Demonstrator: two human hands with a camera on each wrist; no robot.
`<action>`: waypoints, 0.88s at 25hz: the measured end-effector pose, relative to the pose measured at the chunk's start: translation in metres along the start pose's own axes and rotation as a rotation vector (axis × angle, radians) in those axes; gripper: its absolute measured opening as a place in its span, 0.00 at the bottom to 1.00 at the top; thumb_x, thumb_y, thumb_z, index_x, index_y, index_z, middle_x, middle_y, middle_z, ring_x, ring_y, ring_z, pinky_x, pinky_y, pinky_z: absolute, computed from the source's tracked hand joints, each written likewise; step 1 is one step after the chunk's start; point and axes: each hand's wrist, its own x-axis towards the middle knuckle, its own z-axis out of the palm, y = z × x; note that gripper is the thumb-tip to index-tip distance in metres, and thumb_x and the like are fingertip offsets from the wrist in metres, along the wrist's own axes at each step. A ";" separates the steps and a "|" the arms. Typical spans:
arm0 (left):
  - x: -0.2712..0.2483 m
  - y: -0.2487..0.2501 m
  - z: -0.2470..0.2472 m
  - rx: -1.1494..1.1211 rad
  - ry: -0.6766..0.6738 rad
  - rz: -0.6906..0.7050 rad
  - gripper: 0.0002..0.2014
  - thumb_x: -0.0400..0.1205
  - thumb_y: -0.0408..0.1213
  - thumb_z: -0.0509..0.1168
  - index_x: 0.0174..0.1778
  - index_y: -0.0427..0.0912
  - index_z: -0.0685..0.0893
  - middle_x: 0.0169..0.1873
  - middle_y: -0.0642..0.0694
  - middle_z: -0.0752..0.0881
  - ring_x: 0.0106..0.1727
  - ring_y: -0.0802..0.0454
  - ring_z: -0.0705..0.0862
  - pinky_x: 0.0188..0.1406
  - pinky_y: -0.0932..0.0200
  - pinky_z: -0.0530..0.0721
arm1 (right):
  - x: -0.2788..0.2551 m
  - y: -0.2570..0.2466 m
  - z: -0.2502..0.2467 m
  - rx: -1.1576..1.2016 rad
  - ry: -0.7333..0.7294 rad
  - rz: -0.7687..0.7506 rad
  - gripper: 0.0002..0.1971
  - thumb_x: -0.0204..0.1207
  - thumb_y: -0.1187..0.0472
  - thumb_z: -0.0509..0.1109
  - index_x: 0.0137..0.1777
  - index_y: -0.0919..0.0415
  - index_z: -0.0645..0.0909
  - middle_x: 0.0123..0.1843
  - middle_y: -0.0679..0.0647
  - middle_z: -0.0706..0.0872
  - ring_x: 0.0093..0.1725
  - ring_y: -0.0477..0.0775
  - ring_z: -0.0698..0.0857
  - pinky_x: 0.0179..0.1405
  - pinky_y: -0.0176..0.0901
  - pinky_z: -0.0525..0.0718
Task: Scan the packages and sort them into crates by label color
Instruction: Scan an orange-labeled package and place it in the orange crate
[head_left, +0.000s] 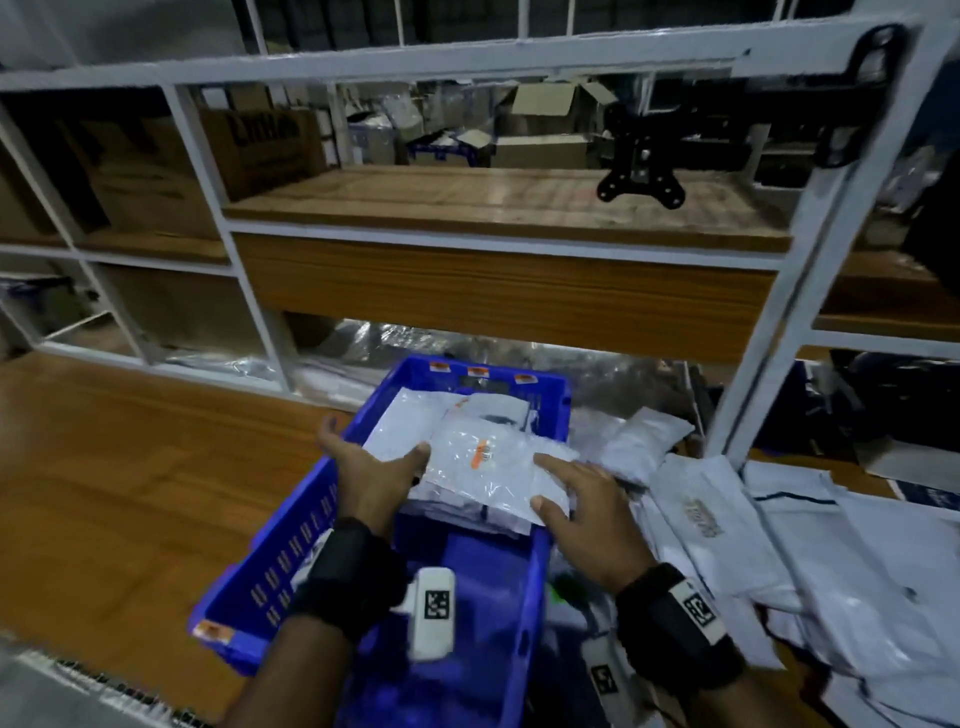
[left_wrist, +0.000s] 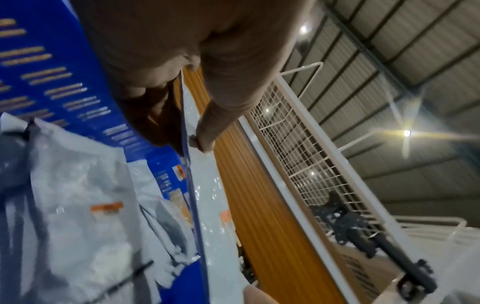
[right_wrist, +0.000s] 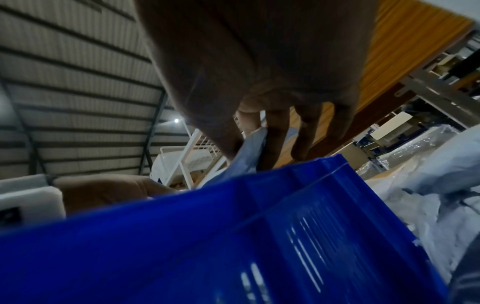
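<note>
Here, over blue plastic crate (head_left: 291, 551): clear poly-bagged package (head_left: 488, 467) with orange label (head_left: 480, 452), held flat between both hands above the packages already lying in the crate. Left hand (head_left: 371, 475) at package's left edge, thumb on top, fingers underneath; in left wrist view thumb and fingers clamped on the thin edge of the bag (left_wrist: 188, 131). Right hand (head_left: 587, 519) at package's right corner, thumb and forefinger apart on top; in right wrist view thumb and fingers pinched on the corner of the bag (right_wrist: 249, 152), other fingers spread loosely beyond it. Crate on wooden tabletop (head_left: 104, 467), orange stickers (head_left: 478, 371) along its far rim and one on the near left corner. More white packages (head_left: 831, 571) heaped just right of crate, overlapping. White metal shelving frame (head_left: 810, 234) behind, with wooden shelf (head_left: 493, 208) and black bracket (head_left: 641, 182) above it. Black wrist straps with marker tags on both forearms.
</note>
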 end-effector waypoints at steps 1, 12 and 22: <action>0.023 -0.002 -0.007 0.062 -0.011 0.002 0.46 0.69 0.30 0.85 0.78 0.57 0.68 0.58 0.39 0.90 0.53 0.38 0.93 0.55 0.33 0.93 | 0.014 0.000 0.013 -0.088 -0.027 0.008 0.31 0.77 0.39 0.64 0.79 0.45 0.79 0.67 0.48 0.86 0.72 0.57 0.78 0.74 0.62 0.75; 0.091 -0.040 0.010 0.765 -0.120 0.063 0.20 0.78 0.33 0.81 0.65 0.40 0.88 0.69 0.33 0.83 0.68 0.35 0.85 0.68 0.48 0.81 | 0.054 -0.015 0.057 -0.945 -0.307 0.060 0.35 0.82 0.43 0.60 0.88 0.51 0.59 0.83 0.56 0.72 0.88 0.66 0.52 0.80 0.76 0.51; 0.081 -0.046 0.020 1.264 -0.109 0.229 0.32 0.81 0.55 0.75 0.79 0.49 0.76 0.82 0.35 0.66 0.79 0.34 0.71 0.78 0.39 0.71 | 0.056 -0.015 0.061 -0.948 -0.322 0.072 0.28 0.80 0.45 0.61 0.79 0.51 0.74 0.76 0.51 0.80 0.87 0.64 0.55 0.79 0.73 0.59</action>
